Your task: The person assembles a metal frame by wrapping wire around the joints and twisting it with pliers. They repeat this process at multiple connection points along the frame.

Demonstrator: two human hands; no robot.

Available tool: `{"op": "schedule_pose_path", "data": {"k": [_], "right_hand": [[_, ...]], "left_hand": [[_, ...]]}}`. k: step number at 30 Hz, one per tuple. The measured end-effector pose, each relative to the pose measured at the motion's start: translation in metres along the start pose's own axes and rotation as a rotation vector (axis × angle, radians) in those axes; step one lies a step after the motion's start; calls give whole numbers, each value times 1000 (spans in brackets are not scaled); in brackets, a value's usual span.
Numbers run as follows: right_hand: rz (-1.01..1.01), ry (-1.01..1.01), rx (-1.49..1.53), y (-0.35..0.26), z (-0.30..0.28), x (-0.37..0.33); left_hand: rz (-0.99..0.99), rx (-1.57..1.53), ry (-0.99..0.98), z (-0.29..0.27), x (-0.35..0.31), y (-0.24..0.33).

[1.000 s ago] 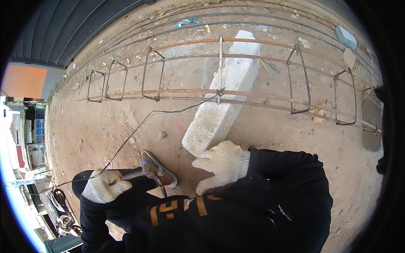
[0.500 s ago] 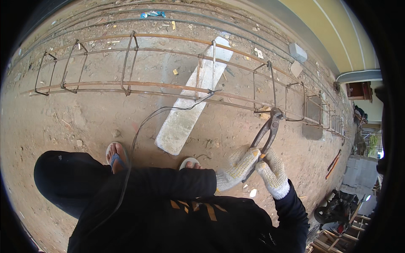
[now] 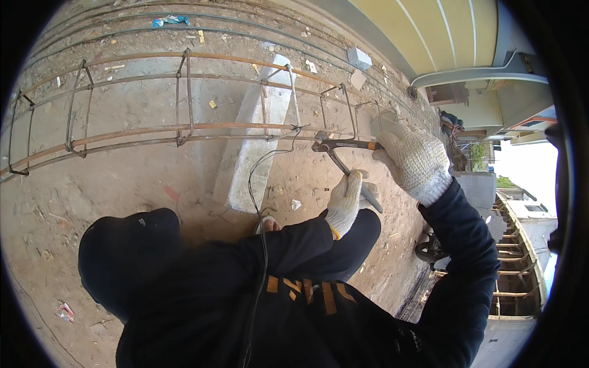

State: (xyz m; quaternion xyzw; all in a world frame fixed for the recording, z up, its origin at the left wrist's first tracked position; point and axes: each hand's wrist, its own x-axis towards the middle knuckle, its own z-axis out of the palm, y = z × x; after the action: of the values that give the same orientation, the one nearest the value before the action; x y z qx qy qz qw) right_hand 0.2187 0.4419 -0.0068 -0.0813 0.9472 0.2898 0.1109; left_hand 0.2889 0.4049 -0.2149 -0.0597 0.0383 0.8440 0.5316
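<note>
A pair of long-handled end-cutting pincers (image 3: pixel 343 144) is spread apart between my two hands, both in knitted white work gloves. My right hand (image 3: pixel 420 159) wraps the end of the upper handle. Lower down, my left hand (image 3: pixel 346 199) grips the other handle. The pincers' jaws point left, just below the lower bars of a rusty rebar cage (image 3: pixel 227 126). Left of the jaws, thin dark tie wire (image 3: pixel 253 178) meets the cage at a stirrup and trails down across my sleeve.
A pale concrete block (image 3: pixel 248 162) lies slanted beneath the cage on bare dirt. Several long bars (image 3: pixel 245 23) run along the far side, near a small grey block (image 3: pixel 359 58). A motorcycle wheel (image 3: pixel 429 250) and a wooden framework (image 3: pixel 512 276) are at the right.
The pincers have left the stirrup farther right and turned to point left. Their handles have spread wide. My right hand has risen, and my view has shifted to the right.
</note>
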Motion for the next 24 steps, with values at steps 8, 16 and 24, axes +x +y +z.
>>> {"op": "schedule_pose_path", "data": {"k": [8, 16, 24], "right_hand": [[-107, -132, -152, -18, -23, 37], [-133, -221, -207, -14, -34, 59], [-108, -212, -182, -2, -20, 49]], "left_hand": [[4, -182, 38, 25, -7, 28], [12, -222, 30, 37, -2, 41], [7, -323, 9, 41, -2, 45]]}}
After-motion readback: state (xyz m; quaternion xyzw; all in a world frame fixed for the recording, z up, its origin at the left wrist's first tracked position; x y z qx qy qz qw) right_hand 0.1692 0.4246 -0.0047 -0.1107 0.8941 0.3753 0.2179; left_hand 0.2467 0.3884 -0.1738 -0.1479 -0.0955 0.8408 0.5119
